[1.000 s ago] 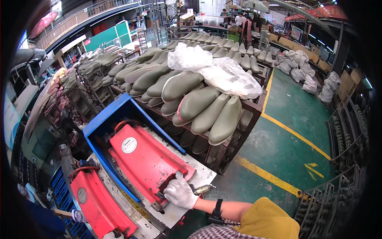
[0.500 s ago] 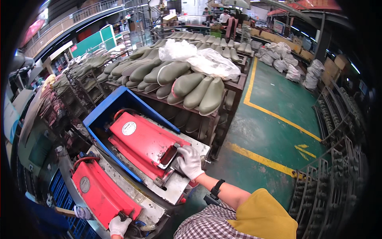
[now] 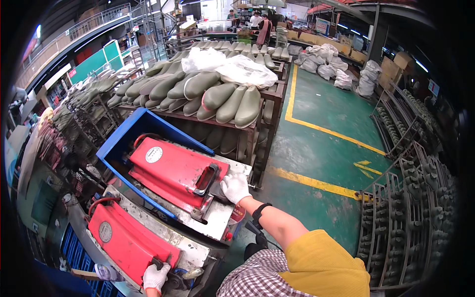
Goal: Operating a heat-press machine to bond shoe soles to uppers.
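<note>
Two long red metal covers lie side by side on pale, worn machine plates. My right hand (image 3: 235,188), in a white glove, is at the near end of the farther red cover (image 3: 168,161), beside its dark rectangular handle (image 3: 207,179). Its fingers curl down by a grey metal part, and what they grip is hidden. At the near end of the closer red cover (image 3: 128,240), my gloved left hand (image 3: 156,277) is closed on a dark handle (image 3: 159,264). A blue open-sided frame (image 3: 132,123) surrounds the farther cover.
Beyond the machine, a rack (image 3: 257,129) carries rows of olive-green boots (image 3: 231,106) and white plastic sheets (image 3: 247,71). Metal racks (image 3: 396,218) line the right side of the green floor (image 3: 316,153). White sacks (image 3: 321,59) and several people are at the back.
The view has shifted, so the rack and floor sit farther left and higher. Both hands stay at the near ends of the red covers; the left reaches slightly farther over its handle.
</note>
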Tool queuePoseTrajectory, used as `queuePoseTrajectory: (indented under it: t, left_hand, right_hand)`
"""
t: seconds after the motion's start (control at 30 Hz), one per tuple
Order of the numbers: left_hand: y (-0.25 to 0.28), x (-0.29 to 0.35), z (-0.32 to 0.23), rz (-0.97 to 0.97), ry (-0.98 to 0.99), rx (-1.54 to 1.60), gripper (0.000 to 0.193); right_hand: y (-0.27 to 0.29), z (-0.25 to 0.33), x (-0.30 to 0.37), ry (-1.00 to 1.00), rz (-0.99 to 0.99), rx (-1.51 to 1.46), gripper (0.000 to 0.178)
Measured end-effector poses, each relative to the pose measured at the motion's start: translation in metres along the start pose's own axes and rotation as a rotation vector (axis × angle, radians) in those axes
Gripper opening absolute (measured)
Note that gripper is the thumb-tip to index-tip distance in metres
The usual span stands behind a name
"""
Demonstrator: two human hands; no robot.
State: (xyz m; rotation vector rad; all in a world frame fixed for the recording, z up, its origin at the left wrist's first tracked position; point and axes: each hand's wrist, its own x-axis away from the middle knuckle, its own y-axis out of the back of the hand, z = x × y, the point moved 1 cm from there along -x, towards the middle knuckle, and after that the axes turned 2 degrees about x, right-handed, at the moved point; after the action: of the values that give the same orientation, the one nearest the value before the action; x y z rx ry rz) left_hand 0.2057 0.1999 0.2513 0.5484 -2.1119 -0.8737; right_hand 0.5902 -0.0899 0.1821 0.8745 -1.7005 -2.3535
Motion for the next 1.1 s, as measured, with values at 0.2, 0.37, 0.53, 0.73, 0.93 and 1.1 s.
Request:
queuePoseTrajectory:
  t: [0.2, 0.37, 0.53, 0.73, 0.93, 1.1]
  left_hand:
    - [-0.002, -0.005, 0.007, -0.013, 0.017, -0.03, 0.044]
    - [0.004, 0.005, -0.005, 0.003, 0.014, -0.044, 0.045]
    - [0.002, 0.003, -0.003, -0.011, -0.001, -0.025, 0.043]
    - [0.001, -0.008, -0.006, -0.016, -0.004, -0.065, 0.042]
    - [-0.002, -0.001, 0.014, -0.027, -0.063, -0.05, 0.042]
    - [-0.013, -0.018, 0.035, -0.018, -0.257, -0.211, 0.052]
  right_hand:
    - [-0.001, 0.0, 0.002, -0.004, -0.011, -0.002, 0.03]
    - [0.005, 0.003, 0.005, -0.018, 0.04, 0.008, 0.03]
    - [0.005, 0.003, 0.0, -0.029, 0.074, 0.017, 0.031]
    - [0.002, -0.003, -0.006, -0.005, 0.026, 0.026, 0.032]
    - [-0.011, 0.006, 0.005, 0.01, -0.044, 0.01, 0.03]
    - [-0.007, -0.003, 0.015, 0.02, 0.059, 0.009, 0.028]
